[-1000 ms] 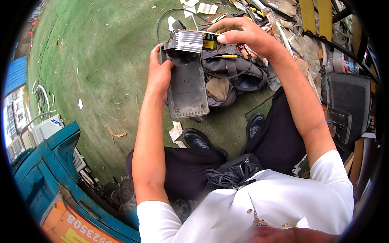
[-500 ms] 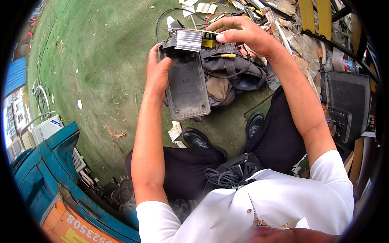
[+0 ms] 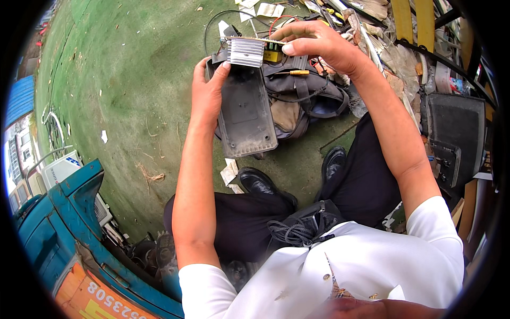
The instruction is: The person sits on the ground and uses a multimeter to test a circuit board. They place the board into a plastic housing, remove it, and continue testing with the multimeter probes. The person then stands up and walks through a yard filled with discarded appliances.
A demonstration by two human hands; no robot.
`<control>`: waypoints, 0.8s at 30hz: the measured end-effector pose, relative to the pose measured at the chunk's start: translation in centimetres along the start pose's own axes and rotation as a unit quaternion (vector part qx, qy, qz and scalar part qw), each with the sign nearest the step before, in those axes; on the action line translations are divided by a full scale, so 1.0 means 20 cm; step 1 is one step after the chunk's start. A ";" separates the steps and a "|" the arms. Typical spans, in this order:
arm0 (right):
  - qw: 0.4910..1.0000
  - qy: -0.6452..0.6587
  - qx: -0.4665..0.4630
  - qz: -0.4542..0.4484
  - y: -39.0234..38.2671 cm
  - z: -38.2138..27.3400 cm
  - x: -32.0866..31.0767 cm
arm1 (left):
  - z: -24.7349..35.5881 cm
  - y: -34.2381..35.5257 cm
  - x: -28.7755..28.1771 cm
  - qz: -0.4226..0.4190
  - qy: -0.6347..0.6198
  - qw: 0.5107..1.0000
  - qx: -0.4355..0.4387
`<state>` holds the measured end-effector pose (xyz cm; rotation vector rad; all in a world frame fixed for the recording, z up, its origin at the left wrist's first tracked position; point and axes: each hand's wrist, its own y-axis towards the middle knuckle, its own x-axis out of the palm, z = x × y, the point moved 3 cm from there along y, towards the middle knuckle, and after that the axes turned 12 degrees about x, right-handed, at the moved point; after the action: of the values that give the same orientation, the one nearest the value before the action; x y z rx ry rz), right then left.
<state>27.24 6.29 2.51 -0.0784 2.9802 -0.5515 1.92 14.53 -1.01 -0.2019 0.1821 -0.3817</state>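
Note:
My left hand [image 3: 208, 87] grips the far left edge of a dark plastic casing [image 3: 247, 114], an open rectangular shell with dust inside. The thumb reaches up to the lower corner of a silver finned heat sink [image 3: 246, 52]. That heat sink belongs to a circuit board [image 3: 257, 39], seen nearly edge-on above the casing's far end, with a yellow transformer [image 3: 272, 56] on it. My right hand [image 3: 313, 43] pinches the board's right end between thumb and fingers. Thin wires [image 3: 276, 22] trail off beyond the board.
Under the casing's right side lies a dark bag [image 3: 303, 101] with straps. Scrap and wrapping [image 3: 393, 64] pile up at the far right, beside a black panel [image 3: 456, 135]. A teal metal machine [image 3: 69, 212] stands at the near left. Paper scraps [image 3: 229, 171] lie by my shoe [image 3: 260, 182].
My left thumb has moved up from the casing's inner edge to the heat sink's corner. The heat sink has shifted very slightly left; my right hand keeps its hold.

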 end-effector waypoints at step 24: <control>0.934 -0.250 -0.166 0.195 -0.09 -0.08 0.16 | -0.07 0.04 -0.08 0.150 0.052 0.987 0.016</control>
<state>24.00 4.91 4.45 0.2960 2.4556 0.0273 0.51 15.68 -2.26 -0.1193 0.3051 -0.0948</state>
